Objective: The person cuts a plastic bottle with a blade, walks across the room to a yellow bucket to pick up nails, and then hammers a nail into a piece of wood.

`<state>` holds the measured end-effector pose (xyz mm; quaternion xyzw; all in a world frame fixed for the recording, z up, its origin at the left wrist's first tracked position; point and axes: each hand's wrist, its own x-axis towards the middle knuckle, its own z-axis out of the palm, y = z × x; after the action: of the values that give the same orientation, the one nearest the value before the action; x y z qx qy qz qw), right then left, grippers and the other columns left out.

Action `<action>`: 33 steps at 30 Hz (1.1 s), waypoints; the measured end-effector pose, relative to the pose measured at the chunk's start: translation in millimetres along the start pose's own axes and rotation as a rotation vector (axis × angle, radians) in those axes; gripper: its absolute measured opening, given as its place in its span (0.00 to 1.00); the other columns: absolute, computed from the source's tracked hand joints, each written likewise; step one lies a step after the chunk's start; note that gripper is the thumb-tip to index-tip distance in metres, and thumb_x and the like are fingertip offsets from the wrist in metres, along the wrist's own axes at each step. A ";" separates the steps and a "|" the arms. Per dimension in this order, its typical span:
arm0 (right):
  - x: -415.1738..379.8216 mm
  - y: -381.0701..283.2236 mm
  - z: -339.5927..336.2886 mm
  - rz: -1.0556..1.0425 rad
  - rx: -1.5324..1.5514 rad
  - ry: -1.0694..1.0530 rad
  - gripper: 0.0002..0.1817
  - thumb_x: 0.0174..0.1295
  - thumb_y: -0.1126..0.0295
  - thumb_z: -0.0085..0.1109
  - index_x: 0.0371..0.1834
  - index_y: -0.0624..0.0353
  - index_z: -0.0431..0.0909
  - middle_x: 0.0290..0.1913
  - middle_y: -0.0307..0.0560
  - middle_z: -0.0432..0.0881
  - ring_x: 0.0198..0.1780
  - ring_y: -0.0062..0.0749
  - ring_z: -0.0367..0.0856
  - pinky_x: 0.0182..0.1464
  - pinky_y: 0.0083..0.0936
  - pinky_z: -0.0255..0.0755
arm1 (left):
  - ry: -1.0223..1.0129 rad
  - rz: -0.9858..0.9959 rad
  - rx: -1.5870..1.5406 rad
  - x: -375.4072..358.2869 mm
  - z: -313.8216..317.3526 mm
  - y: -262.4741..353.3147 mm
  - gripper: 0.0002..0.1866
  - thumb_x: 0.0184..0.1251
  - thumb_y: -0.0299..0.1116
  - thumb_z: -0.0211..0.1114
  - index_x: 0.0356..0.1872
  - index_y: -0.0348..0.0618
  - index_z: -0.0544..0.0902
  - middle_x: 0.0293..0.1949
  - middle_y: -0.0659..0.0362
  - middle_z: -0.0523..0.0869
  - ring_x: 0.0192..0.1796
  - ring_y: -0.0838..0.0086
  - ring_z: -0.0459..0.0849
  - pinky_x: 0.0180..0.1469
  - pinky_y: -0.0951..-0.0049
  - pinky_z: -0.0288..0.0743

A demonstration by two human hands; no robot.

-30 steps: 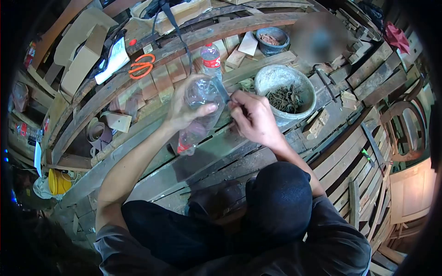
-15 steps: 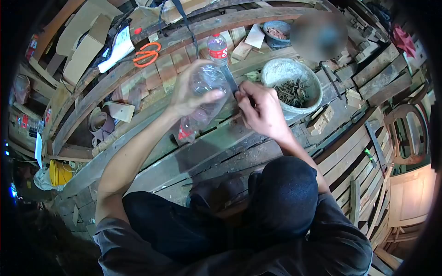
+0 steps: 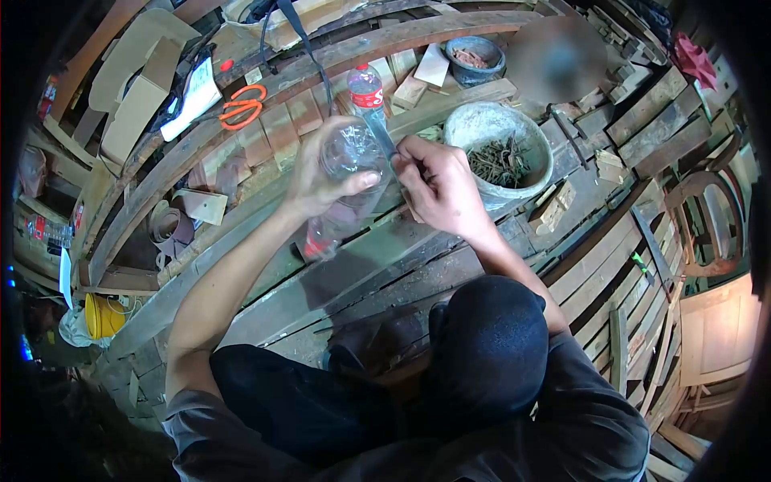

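Observation:
Wrapped round a clear plastic bottle (image 3: 345, 201) with a red label piece is my left hand (image 3: 321, 173), its thumb across the bottle's side. My right hand (image 3: 438, 181) grips a flat metal blade (image 3: 381, 135), whose handle is hidden in the fingers. The blade slants up and left, close against the bottle's end. Just behind it stands a second bottle (image 3: 367, 90) with a red label and red cap. To the right of my right hand is a pale round bucket (image 3: 538, 169) holding dark, dry scraps.
Orange-handled scissors (image 3: 242, 108) lie beyond my left hand. A dark bowl (image 3: 482, 74) with reddish bits sits behind the bucket. Cardboard (image 3: 132, 100) is at the upper left, a yellow bucket (image 3: 103, 317) at the lower left. Curved wooden beams (image 3: 377, 48) cross the back.
The view has shifted slightly, so the surroundings sit a little further left. Both hands keep their grips, with the blade still beside the bottle.

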<state>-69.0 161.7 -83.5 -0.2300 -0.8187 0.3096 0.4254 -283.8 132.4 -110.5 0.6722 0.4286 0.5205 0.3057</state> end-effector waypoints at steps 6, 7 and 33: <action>-5.8 0.3 1.0 0.009 0.034 -0.037 0.10 0.65 0.75 0.54 0.26 0.64 0.67 0.17 0.47 0.67 0.17 0.32 0.69 0.23 0.30 0.62 | 0.029 -0.015 -0.035 4.5 -9.3 4.4 0.39 0.46 0.48 0.77 0.58 0.36 0.75 0.51 0.55 0.81 0.55 0.71 0.80 0.61 0.68 0.70; -5.7 0.0 1.8 0.001 0.051 -0.015 0.10 0.65 0.75 0.54 0.26 0.64 0.67 0.17 0.47 0.67 0.17 0.32 0.68 0.23 0.30 0.62 | 0.030 -0.021 -0.062 4.7 -9.1 4.1 0.39 0.46 0.48 0.77 0.58 0.36 0.75 0.51 0.55 0.81 0.55 0.71 0.80 0.61 0.68 0.70; -11.3 -10.0 -6.0 -0.160 0.050 0.058 0.05 0.61 0.78 0.57 0.30 0.66 0.72 0.22 0.53 0.71 0.22 0.48 0.72 0.28 0.37 0.66 | 0.017 0.036 -0.183 12.8 -6.3 16.8 0.44 0.45 0.54 0.73 0.60 0.32 0.73 0.53 0.52 0.82 0.55 0.68 0.81 0.61 0.66 0.73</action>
<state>-59.0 149.3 -80.1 -0.1621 -0.8138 0.2884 0.4778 -284.4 136.1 -88.8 0.6445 0.3698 0.5687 0.3527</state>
